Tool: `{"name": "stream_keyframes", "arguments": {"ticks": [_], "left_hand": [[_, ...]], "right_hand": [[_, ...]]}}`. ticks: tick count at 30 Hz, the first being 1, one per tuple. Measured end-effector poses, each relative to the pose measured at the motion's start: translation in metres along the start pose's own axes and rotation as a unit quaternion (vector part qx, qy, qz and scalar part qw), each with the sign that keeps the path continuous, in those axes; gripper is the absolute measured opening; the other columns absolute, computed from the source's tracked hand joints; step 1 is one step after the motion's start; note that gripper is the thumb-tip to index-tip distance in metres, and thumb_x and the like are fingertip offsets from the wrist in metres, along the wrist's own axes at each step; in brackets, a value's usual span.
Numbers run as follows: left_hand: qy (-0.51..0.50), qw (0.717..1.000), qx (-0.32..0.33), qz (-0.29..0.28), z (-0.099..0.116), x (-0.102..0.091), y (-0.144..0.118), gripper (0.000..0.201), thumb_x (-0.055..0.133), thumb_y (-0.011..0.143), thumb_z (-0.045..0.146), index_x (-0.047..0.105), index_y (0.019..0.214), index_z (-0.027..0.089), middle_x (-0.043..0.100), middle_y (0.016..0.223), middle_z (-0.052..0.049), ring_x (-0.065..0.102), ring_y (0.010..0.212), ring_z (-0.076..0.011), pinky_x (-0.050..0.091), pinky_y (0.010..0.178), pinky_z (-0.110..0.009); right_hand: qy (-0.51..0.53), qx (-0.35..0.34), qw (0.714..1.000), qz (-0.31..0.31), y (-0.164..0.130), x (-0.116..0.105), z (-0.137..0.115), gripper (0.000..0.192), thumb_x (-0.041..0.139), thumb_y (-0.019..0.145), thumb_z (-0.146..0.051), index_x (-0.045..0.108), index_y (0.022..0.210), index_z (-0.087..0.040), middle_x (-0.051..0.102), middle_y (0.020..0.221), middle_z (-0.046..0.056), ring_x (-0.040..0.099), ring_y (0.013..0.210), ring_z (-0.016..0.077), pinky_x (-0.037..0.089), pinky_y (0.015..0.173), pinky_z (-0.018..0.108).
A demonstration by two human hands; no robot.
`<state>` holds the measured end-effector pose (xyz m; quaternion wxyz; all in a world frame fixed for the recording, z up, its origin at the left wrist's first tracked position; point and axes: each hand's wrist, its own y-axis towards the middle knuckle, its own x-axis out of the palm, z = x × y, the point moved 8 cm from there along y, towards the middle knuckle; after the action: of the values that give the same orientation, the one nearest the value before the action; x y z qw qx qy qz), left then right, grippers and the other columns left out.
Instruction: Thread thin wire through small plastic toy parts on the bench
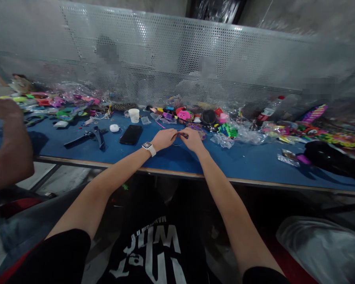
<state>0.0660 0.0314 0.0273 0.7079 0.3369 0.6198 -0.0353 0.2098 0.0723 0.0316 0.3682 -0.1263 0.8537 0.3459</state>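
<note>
Blue table (171, 157) bare near its front edge — left hand (164, 139) and right hand (192, 140) pinch a small piece (182, 135).

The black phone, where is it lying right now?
The black phone lies flat on the blue table, just left of the left hand, between a white cup and the table's front edge.

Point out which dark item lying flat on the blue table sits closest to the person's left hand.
The black phone, just left of the left hand beside the white earbud case. The black straps lie farther left, and the black bag is far off right.
</note>
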Motion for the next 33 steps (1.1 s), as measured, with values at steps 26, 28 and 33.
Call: {"name": "stream_keyframes", "arguments": {"ticks": [26, 28, 33], "left_hand": [[0.054, 0.995, -0.032, -0.079, 0.007, -0.007, -0.003, 0.034, 0.049, 0.121, 0.015, 0.077, 0.142, 0.013, 0.082, 0.132, -0.021, 0.083, 0.122, -0.0340, 0.052, 0.085, -0.040], [0.047, 0.995, -0.042, -0.082, 0.006, -0.007, -0.003, 0.038, 0.046, 0.123, 0.017, 0.076, 0.145, 0.013, 0.082, 0.134, -0.022, 0.083, 0.123, -0.0351, 0.053, 0.086, -0.041], [0.037, 0.995, -0.048, -0.084, 0.006, -0.007, -0.005, 0.041, 0.044, 0.123, 0.019, 0.077, 0.146, 0.013, 0.082, 0.134, -0.023, 0.083, 0.120, -0.0372, 0.053, 0.086, -0.043]], "right_hand": [[-0.121, 0.010, 0.992, -0.043, -0.002, 0.016, 0.000, 0.010, 0.080, 0.098, -0.017, 0.084, 0.107, -0.020, 0.086, 0.113, 0.014, 0.075, 0.093, 0.0297, 0.056, 0.091, 0.041], [-0.135, 0.009, 0.990, -0.030, -0.002, 0.014, -0.001, 0.010, 0.080, 0.101, -0.018, 0.085, 0.109, -0.020, 0.086, 0.115, 0.014, 0.076, 0.093, 0.0300, 0.056, 0.089, 0.041], [-0.158, -0.009, 0.987, -0.036, -0.002, 0.014, -0.003, 0.014, 0.086, 0.099, -0.020, 0.088, 0.113, -0.022, 0.087, 0.116, 0.012, 0.076, 0.096, 0.0313, 0.056, 0.089, 0.042]]}}
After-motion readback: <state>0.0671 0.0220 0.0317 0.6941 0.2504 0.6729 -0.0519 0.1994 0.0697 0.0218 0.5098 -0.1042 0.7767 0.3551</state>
